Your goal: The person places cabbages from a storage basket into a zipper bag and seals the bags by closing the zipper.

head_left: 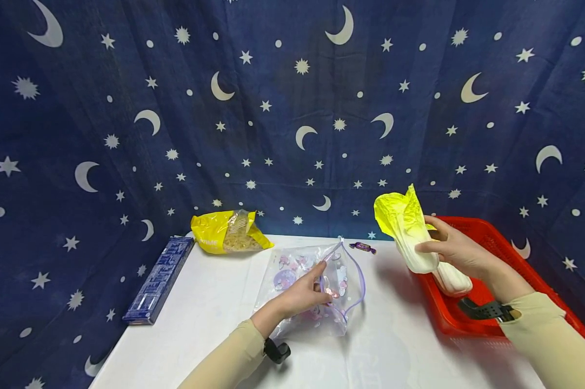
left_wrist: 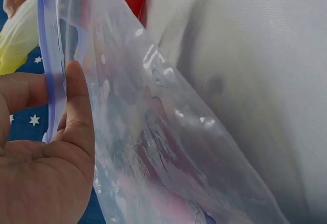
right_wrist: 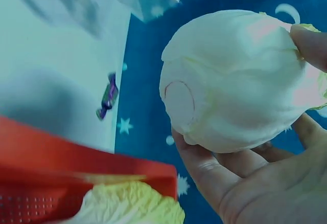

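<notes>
My left hand (head_left: 297, 294) pinches the purple zip edge of a clear plastic zip bag (head_left: 285, 278) between thumb and fingers. The bag lies on the table with its mouth spread apart, facing right; pink and purple prints show on it. In the left wrist view the bag's clear wall (left_wrist: 138, 96) stretches away from the fingers. My right hand (head_left: 455, 251) grips a napa cabbage (head_left: 414, 243) in the air by the basket's left rim, yellow leaves up and white base down. Below it, a second napa cabbage (head_left: 452, 281) rests in the red basket (head_left: 536, 270).
A purple wrapped candy (head_left: 363, 247) lies at the table's back edge between bag and basket. Farther left are a yellow bag of pasta-like pieces (head_left: 214, 232) and a long blue box (head_left: 160, 281). A starry blue curtain (head_left: 292, 108) hangs behind.
</notes>
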A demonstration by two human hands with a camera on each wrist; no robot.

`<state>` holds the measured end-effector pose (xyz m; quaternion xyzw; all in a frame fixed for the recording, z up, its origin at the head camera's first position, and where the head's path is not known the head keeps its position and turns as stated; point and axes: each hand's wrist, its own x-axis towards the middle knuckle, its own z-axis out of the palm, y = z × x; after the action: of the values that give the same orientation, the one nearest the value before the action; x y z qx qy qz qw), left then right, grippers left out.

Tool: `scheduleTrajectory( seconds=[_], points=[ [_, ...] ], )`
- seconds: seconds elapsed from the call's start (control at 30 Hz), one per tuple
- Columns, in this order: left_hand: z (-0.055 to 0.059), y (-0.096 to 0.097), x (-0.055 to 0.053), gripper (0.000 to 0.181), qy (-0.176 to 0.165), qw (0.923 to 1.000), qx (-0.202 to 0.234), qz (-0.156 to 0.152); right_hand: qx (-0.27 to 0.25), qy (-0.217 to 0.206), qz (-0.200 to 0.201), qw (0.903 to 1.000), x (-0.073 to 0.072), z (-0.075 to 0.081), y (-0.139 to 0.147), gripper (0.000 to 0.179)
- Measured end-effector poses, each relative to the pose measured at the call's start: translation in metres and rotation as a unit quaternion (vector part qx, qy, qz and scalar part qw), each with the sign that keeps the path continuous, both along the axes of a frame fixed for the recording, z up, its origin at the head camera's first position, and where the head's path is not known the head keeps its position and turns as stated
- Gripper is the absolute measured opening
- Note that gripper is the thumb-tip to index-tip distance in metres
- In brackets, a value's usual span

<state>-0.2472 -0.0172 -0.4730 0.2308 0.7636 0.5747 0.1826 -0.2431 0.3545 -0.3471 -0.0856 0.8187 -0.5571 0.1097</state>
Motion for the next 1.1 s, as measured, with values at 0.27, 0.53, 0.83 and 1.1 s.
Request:
scheduleTrajectory(
  seconds=[0.27, 0.53, 0.83, 1.1],
  points=[
    [0.000, 0.000, 0.000, 0.096, -0.029, 0.9995, 0.013, -0.001, -0.020, 0.019, 0.027, 0.9992, 0.004, -0.009, -0.018, 0.076],
    [0.000, 0.001, -0.002, 0.096, 0.010, 0.9999, -0.004, 0.009, -0.005, 0.024, 0.049, 0.9985, 0.007, -0.022, -0.032, 0.082],
    [0.002, 0.001, -0.002, 0.095, -0.001, 0.9999, 0.003, 0.011, 0.021, 0.017, 0.083, 0.9962, 0.006, -0.035, -0.044, 0.081],
    [0.001, 0.002, -0.002, 0.098, 0.001, 0.9998, 0.003, 0.019, 0.047, 0.022, 0.126, 0.9906, 0.003, -0.041, -0.050, 0.081]
  ],
)
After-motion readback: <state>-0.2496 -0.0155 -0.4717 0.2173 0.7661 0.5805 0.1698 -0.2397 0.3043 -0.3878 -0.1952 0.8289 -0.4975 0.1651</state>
